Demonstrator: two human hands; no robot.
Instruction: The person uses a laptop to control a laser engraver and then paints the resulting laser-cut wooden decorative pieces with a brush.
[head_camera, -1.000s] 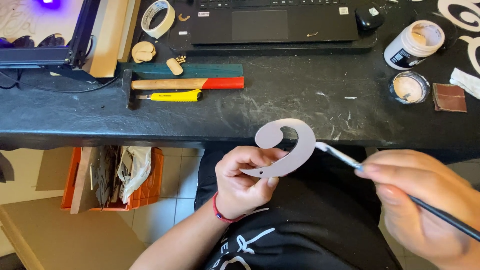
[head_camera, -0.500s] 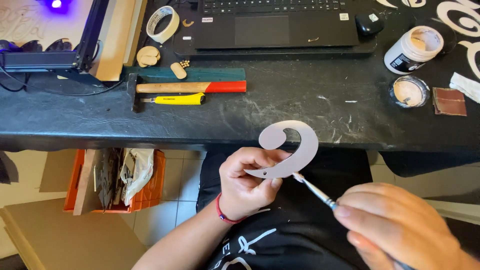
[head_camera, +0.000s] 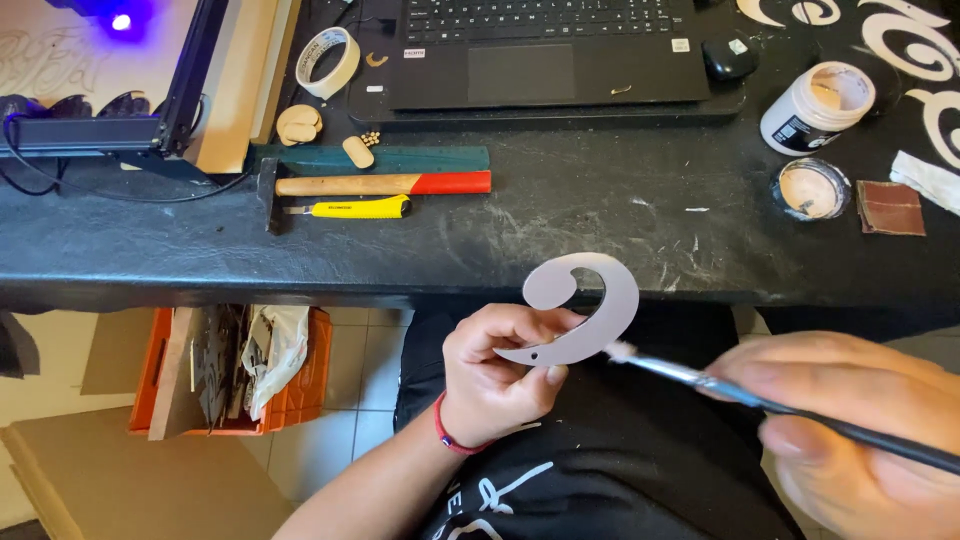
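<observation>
Below the worktop's (head_camera: 420, 255) near edge, over the lap: left hand (head_camera: 495, 375) pinches a grey curl cut-out (head_camera: 590, 305) by its lower tip. Right hand (head_camera: 860, 430) is closed on a brush (head_camera: 720, 385), bristles touching the curl's lower right edge. Face looks evenly coated; judged nearly done, edges left. Open paint jar (head_camera: 818, 107) and its lid (head_camera: 810, 188) sit near the far right corner; hammer (head_camera: 375, 185) lies left of centre.

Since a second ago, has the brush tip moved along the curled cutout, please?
Yes. The brush tip has dropped from the curled cutout's right edge, near the table edge, to its lower edge, away from the table.
</observation>
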